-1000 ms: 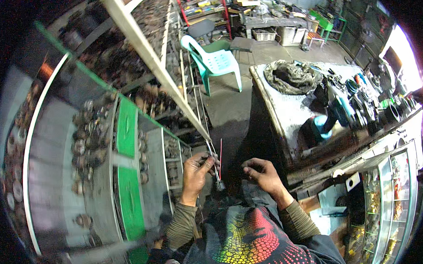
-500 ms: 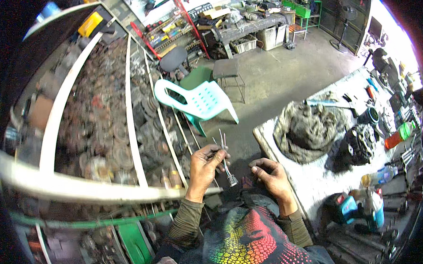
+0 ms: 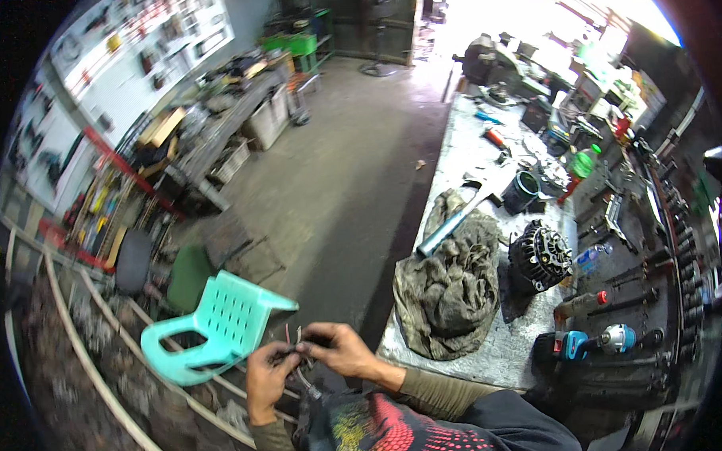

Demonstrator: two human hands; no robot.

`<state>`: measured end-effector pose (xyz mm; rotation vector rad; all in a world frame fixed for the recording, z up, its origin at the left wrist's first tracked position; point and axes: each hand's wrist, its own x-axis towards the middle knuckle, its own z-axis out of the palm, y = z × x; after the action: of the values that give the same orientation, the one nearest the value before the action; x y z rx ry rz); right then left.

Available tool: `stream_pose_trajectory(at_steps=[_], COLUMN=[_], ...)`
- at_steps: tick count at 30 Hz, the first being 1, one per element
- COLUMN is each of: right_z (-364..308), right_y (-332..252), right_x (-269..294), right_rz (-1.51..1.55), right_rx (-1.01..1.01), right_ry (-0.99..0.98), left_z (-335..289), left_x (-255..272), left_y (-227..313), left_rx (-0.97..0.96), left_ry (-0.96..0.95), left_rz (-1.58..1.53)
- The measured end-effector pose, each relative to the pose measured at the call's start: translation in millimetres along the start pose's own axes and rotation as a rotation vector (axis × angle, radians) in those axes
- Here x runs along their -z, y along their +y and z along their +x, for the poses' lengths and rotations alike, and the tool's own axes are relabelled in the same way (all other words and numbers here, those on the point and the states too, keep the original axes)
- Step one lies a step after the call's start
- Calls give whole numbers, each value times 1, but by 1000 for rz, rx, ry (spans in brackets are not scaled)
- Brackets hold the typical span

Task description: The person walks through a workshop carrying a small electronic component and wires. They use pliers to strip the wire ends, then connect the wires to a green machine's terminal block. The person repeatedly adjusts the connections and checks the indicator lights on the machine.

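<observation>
Several wires [image 3: 305, 380] run down before the shirt [image 3: 384, 430], pinched by the left hand [image 3: 267, 381] and apparently by the right hand [image 3: 343, 353], which meet and mask the exact grip, so an uneven pull could strain one and a slack hold drop them.

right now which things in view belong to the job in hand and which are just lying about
In hand:
- thin wires, at the fingertips of the left hand and right hand

Apparently just lying about, untouched:
- crumpled rag
- blue-handled hammer
- blue power tool
- turquoise chair

Unclear: round metal unit, also untouched
</observation>
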<state>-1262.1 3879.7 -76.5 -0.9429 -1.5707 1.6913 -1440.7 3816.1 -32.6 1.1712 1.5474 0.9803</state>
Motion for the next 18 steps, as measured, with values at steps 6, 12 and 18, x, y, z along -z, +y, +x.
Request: stream_pose_trajectory(at_steps=[6, 12, 18], right_z=[109, 184, 246], right_y=[-2, -10, 2], right_x=[-44, -45, 19], right_rz=[-44, -141, -190], right_rx=[66, -31, -72], right_ry=[41, 238, 381], left_z=[75, 170, 287], left_x=[75, 109, 85], left_y=[-32, -42, -38], left_rx=[86, 122, -22], left_ry=[93, -29, -289], left_rz=[-251, -536, -224])
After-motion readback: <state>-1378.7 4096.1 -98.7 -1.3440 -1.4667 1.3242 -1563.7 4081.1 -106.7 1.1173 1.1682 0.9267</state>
